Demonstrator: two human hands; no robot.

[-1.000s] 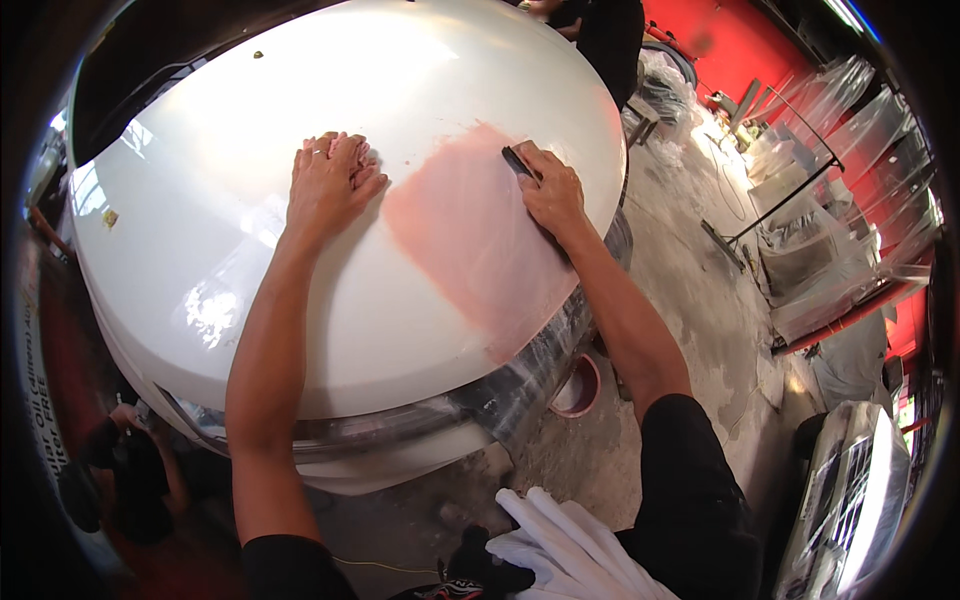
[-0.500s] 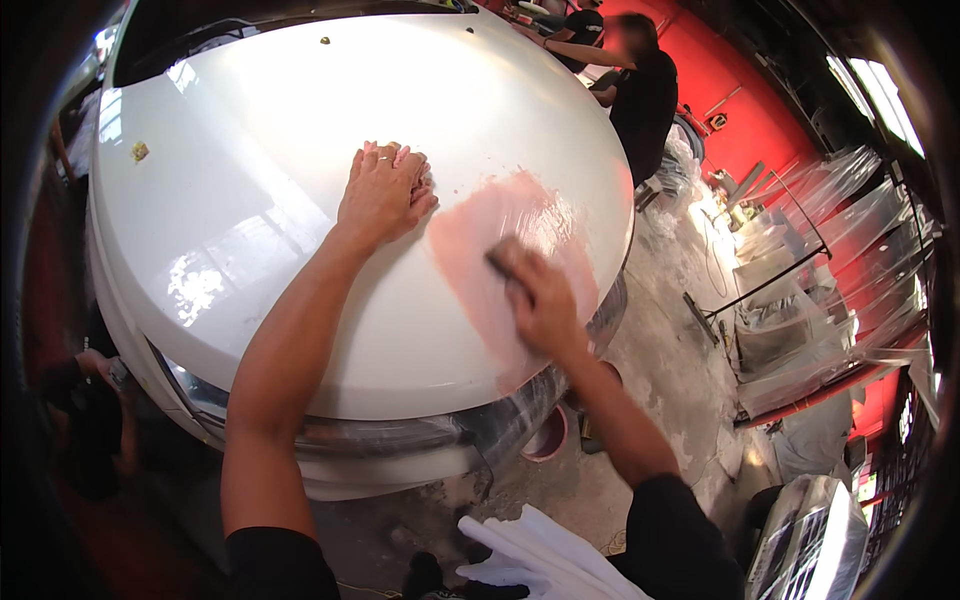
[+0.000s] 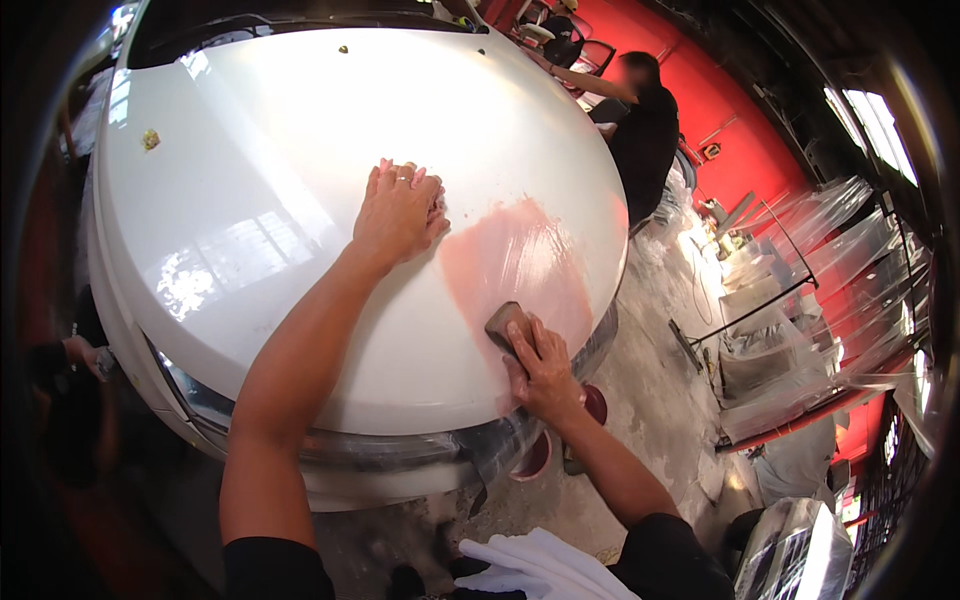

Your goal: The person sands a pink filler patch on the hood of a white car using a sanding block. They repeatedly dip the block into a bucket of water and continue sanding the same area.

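A white car hood (image 3: 270, 130) spreads out in front of me. Near its right front edge lies a wet, pinkish filler patch (image 3: 510, 250) with smears around it. On the lower part of that patch, my right hand (image 3: 545, 375) presses a grey-brown sanding block (image 3: 505, 325), fingers over its side. Left of the patch, my left hand (image 3: 402, 215) rests on the hood with bent fingers and pink residue on them. Whatever lies under those fingers is hidden.
A person in black (image 3: 642, 140) leans at the hood's far right side. At the lower left, another person's hand (image 3: 95, 355) shows. Plastic-wrapped parts on a rack (image 3: 760, 350) stand right. A reddish bucket (image 3: 533, 457) sits below the bumper; white cloth (image 3: 535, 565) hangs near me.
My right hand has slid the sanding block down the patch toward the hood's front edge. The left hand stays at about the same spot on the hood; the view has shifted slightly.
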